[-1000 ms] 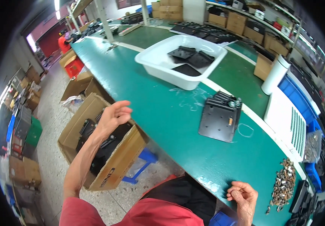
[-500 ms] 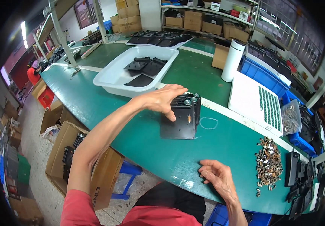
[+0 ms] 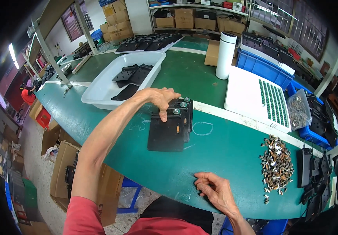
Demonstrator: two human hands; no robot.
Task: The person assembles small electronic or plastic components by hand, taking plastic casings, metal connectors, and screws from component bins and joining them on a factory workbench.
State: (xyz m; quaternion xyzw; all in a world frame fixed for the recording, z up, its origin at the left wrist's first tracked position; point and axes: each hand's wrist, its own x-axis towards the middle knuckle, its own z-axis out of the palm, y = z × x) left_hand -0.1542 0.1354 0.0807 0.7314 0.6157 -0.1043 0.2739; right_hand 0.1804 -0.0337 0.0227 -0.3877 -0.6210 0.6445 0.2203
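My left hand (image 3: 161, 100) grips the upper edge of a black panel (image 3: 165, 135), thumb on its face and fingers over the back. Round green-and-metal parts (image 3: 176, 111) sit along its top, and a small orange-brown piece (image 3: 178, 129) stands near its right side. Behind it, more black panels (image 3: 187, 117) are stacked, partly hidden. Over the table's near edge is my right hand (image 3: 218, 192), its fingers curled and pinched together. What lies between those fingertips, if anything, is too small to make out.
Beyond my left arm stands a white tub (image 3: 94, 100) holding black panels. At right lie a pile of small metal-and-brown parts (image 3: 276, 164), a white board with rows of green pieces (image 3: 247, 94), a white flask (image 3: 225, 55) and a bag of parts (image 3: 299, 111). Cardboard box (image 3: 61, 168) below left.
The view has shifted, so the bench items appear further left. My left hand still grips the black panel, which appears slightly lower and nearer. My right hand keeps its curled pose.
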